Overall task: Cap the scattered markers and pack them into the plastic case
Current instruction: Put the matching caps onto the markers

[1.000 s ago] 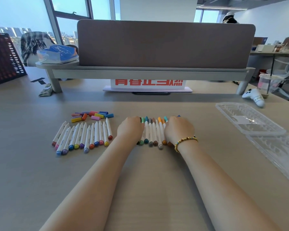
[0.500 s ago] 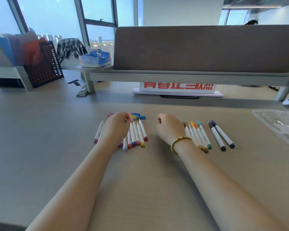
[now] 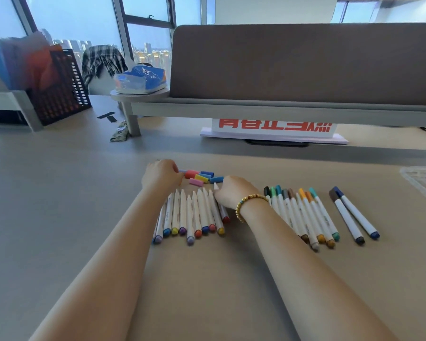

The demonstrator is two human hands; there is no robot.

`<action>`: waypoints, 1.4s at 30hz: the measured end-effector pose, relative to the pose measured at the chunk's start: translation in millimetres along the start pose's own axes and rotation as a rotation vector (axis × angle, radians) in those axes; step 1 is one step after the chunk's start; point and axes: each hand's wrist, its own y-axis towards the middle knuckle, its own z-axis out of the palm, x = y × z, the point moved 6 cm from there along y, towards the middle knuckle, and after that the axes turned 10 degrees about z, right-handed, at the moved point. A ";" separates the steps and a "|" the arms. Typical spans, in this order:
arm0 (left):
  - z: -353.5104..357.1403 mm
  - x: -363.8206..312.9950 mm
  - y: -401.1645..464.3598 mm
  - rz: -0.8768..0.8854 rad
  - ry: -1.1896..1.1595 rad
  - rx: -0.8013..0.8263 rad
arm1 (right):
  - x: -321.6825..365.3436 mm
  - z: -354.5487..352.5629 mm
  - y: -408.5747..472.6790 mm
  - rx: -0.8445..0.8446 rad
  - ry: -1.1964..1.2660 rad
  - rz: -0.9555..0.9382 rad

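Desk: while the capping is being carried on at its middle, the broad tan desk (image 3: 59, 217) is being used as a sorting surface, so that capped and uncapped markers are being kept in separate rows.
Room: an office by tall windows (image 3: 84, 20) is being shown, with a brown divider panel (image 3: 305, 62) on a grey shelf, a dark mesh basket (image 3: 59, 89) at the left and a blue packet (image 3: 140, 78) on the shelf end.
Plastic case: only a corner of the plastic case (image 3: 423, 180) is being seen at the right edge, well apart from the hands (nothing can be made out inside it).
Capped markers: a fanned row of capped markers (image 3: 303, 212) is being kept to the right, with two dark-capped ones (image 3: 352, 212) just beside it, probably awaiting packing.
Uncapped markers: the uncapped markers (image 3: 192, 212) are being kept side by side, bare tips toward the caps.
Loose caps: the loose caps (image 3: 202, 177) are being kept in a cluster just beyond those tips, within easy reach.
Right hand: the right hand (image 3: 234, 190) is being curled round one uncapped marker, its white tip poking out above the fingers.
Left hand: the left hand (image 3: 161, 175) is being held curled at the cap pile; whether a cap is being pinched cannot be told.
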 end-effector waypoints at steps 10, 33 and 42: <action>9.1 0.5 14.5 0.013 0.064 0.106 | -6.4 -8.4 0.2 0.096 -0.061 -0.001; -11.0 -42.9 -1.3 0.120 -0.250 0.040 | -14.7 -15.2 -14.4 0.099 -0.062 0.017; -2.1 -42.9 -63.8 -0.192 -1.253 0.036 | -27.3 -26.2 -55.7 -0.036 0.324 -0.168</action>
